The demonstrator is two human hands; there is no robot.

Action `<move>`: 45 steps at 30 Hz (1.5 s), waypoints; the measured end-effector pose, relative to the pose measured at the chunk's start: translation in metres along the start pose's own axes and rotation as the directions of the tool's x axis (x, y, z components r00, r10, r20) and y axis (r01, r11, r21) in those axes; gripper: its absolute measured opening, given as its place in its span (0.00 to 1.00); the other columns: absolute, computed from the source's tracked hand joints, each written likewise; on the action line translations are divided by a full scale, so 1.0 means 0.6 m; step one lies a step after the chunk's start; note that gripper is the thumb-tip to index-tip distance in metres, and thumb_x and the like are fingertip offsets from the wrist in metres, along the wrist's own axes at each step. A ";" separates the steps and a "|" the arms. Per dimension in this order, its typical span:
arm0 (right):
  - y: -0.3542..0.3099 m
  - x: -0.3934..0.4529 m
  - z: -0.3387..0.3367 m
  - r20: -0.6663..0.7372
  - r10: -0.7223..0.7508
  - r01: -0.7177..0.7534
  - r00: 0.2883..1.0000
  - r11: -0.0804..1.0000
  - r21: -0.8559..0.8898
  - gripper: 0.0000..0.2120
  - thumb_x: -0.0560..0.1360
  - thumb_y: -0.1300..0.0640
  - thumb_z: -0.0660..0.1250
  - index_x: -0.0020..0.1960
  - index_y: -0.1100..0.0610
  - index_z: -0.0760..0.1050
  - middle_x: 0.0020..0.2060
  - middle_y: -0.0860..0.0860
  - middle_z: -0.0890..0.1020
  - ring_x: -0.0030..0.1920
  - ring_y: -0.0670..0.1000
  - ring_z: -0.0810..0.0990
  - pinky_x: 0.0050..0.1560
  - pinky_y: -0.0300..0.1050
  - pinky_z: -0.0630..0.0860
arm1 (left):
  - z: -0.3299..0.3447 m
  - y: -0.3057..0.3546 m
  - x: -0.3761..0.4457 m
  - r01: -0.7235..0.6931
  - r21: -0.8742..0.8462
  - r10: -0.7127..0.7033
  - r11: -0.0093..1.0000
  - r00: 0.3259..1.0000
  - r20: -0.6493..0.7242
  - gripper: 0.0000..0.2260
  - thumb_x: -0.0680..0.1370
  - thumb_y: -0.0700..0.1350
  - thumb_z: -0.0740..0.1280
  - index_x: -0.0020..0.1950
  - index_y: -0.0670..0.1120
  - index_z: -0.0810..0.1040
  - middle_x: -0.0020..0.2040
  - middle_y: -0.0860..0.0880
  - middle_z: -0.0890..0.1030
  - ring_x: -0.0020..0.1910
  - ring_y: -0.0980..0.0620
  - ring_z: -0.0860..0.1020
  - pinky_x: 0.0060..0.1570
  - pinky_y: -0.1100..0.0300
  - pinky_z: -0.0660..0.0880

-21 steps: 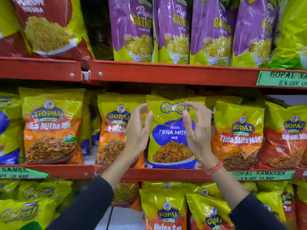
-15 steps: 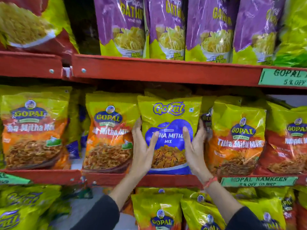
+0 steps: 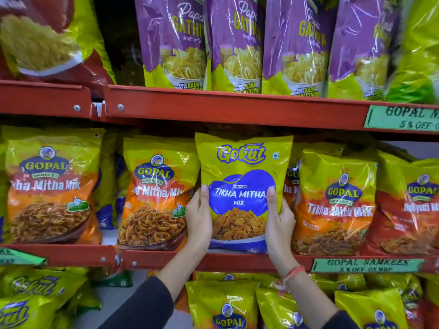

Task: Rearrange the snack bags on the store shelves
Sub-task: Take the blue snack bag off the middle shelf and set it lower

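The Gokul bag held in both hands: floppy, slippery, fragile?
The Gokul bag is probably semi-floppy: its film creases. Its glossy surface suggests slipperiness, so the left hand and right hand clasp its sides. The pictured crisp mix would likely crush.

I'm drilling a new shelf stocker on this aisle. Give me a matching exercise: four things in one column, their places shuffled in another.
1. purple Papdi Gathiya bags
2. yellow-and-blue Gokul Tikha Mitha Mix bag
3. green Gopal Namkeen price tag
4. pink thread wristband

A. right wrist
B. top shelf
C. between both hands
D. middle shelf's front edge

Pairs: 1-B, 2-C, 3-D, 4-A
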State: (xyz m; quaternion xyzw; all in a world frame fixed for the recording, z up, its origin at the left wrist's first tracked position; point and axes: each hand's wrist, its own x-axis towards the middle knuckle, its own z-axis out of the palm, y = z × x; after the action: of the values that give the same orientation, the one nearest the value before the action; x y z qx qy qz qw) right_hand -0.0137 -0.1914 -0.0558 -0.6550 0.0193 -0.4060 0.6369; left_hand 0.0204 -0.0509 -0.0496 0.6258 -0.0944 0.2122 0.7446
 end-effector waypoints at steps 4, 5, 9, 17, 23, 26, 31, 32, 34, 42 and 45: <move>-0.024 -0.010 -0.012 -0.027 -0.009 0.009 1.000 1.000 0.003 0.15 0.72 0.31 0.56 0.47 0.33 0.78 0.19 0.43 0.66 0.21 0.43 0.60 0.25 0.34 0.59 | -0.002 0.025 -0.014 0.051 -0.078 -0.047 0.996 0.998 0.052 0.13 0.81 0.55 0.57 0.46 0.53 0.79 0.42 0.54 0.85 0.43 0.58 0.81 0.45 0.64 0.75; -0.030 -0.015 -0.014 -0.029 -0.004 0.004 1.000 1.000 -0.001 0.13 0.72 0.30 0.56 0.43 0.30 0.78 0.22 0.45 0.63 0.21 0.44 0.57 0.25 0.37 0.58 | -0.005 0.031 -0.019 0.058 -0.102 -0.052 0.993 0.997 0.062 0.14 0.81 0.55 0.57 0.45 0.51 0.79 0.44 0.50 0.84 0.45 0.53 0.80 0.48 0.59 0.74; -0.060 -0.051 -0.012 -0.034 0.010 -0.011 0.999 0.999 -0.031 0.12 0.73 0.31 0.56 0.42 0.27 0.77 0.27 0.49 0.64 0.22 0.44 0.56 0.26 0.38 0.58 | -0.038 0.058 -0.042 0.069 -0.145 -0.058 0.987 0.995 0.079 0.16 0.80 0.56 0.58 0.44 0.50 0.81 0.42 0.52 0.85 0.45 0.54 0.79 0.51 0.56 0.74; -0.079 -0.216 0.047 -0.079 0.105 -0.108 0.991 0.994 -0.028 0.20 0.76 0.36 0.60 0.29 0.44 0.73 0.19 0.43 0.58 0.23 0.43 0.56 0.22 0.34 0.54 | -0.208 0.087 -0.110 0.214 -0.112 -0.204 0.970 0.974 0.095 0.13 0.80 0.52 0.61 0.42 0.52 0.83 0.49 0.53 0.84 0.56 0.52 0.78 0.66 0.48 0.72; -0.024 -0.361 0.082 -0.062 0.271 -0.277 0.961 0.948 -0.154 0.25 0.75 0.33 0.61 0.28 0.49 0.67 0.23 0.45 0.58 0.25 0.45 0.56 0.29 0.42 0.56 | -0.340 0.030 -0.172 0.492 -0.068 -0.488 0.868 0.870 0.065 0.15 0.80 0.51 0.62 0.58 0.44 0.81 0.60 0.43 0.82 0.63 0.45 0.78 0.68 0.44 0.70; 0.019 -0.417 0.089 -0.084 0.353 -0.363 0.932 0.902 -0.234 0.26 0.75 0.35 0.61 0.28 0.53 0.67 0.19 0.46 0.59 0.22 0.45 0.59 0.32 0.47 0.57 | -0.388 -0.014 -0.201 0.627 -0.069 -0.624 0.776 0.779 0.063 0.18 0.80 0.50 0.61 0.63 0.38 0.78 0.62 0.38 0.80 0.59 0.43 0.80 0.61 0.46 0.75; 0.112 -0.494 0.110 -0.036 0.527 -0.506 0.849 0.791 -0.345 0.30 0.76 0.36 0.61 0.33 0.62 0.73 0.26 0.50 0.70 0.33 0.52 0.69 0.38 0.49 0.64 | -0.459 -0.104 -0.238 0.808 -0.074 -0.810 0.585 0.586 -0.010 0.22 0.80 0.51 0.62 0.67 0.37 0.74 0.64 0.39 0.78 0.50 0.47 0.84 0.52 0.48 0.80; 0.128 -0.500 0.114 -0.034 0.570 -0.538 0.821 0.753 -0.378 0.28 0.76 0.37 0.61 0.30 0.58 0.71 0.25 0.50 0.70 0.35 0.53 0.70 0.39 0.47 0.64 | -0.467 -0.122 -0.241 0.827 -0.079 -0.830 0.557 0.556 -0.032 0.23 0.80 0.51 0.62 0.70 0.37 0.71 0.67 0.38 0.76 0.59 0.44 0.80 0.61 0.45 0.75; 0.157 -0.495 0.131 -0.020 0.653 -0.592 0.757 0.673 -0.443 0.25 0.77 0.38 0.62 0.28 0.52 0.69 0.27 0.51 0.72 0.38 0.53 0.71 0.42 0.45 0.65 | -0.477 -0.153 -0.235 0.846 -0.105 -0.853 0.522 0.517 -0.074 0.24 0.81 0.50 0.61 0.73 0.38 0.67 0.69 0.38 0.74 0.65 0.41 0.75 0.66 0.41 0.70; 0.262 -0.457 0.183 0.027 0.894 -0.753 0.446 0.392 -0.528 0.23 0.80 0.45 0.60 0.48 0.65 0.78 0.44 0.56 0.73 0.43 0.52 0.71 0.40 0.43 0.66 | -0.495 -0.263 -0.157 0.917 -0.120 -0.925 0.380 0.373 -0.078 0.24 0.81 0.53 0.58 0.69 0.38 0.71 0.49 0.39 0.85 0.40 0.45 0.83 0.52 0.43 0.73; 0.280 -0.447 0.196 0.020 0.908 -0.716 0.419 0.344 -0.608 0.21 0.83 0.48 0.56 0.33 0.54 0.62 0.39 0.54 0.70 0.42 0.52 0.69 0.41 0.43 0.65 | -0.503 -0.297 -0.142 0.930 -0.075 -0.931 0.359 0.351 -0.103 0.26 0.81 0.55 0.57 0.69 0.36 0.71 0.42 0.39 0.83 0.31 0.44 0.80 0.35 0.50 0.77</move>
State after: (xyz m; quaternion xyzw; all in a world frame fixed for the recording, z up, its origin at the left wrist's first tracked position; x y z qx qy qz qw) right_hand -0.0455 0.0187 -0.3182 -0.7562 0.3405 0.1223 0.5452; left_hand -0.0163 0.2033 -0.3031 0.5529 0.3237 -0.2072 0.7393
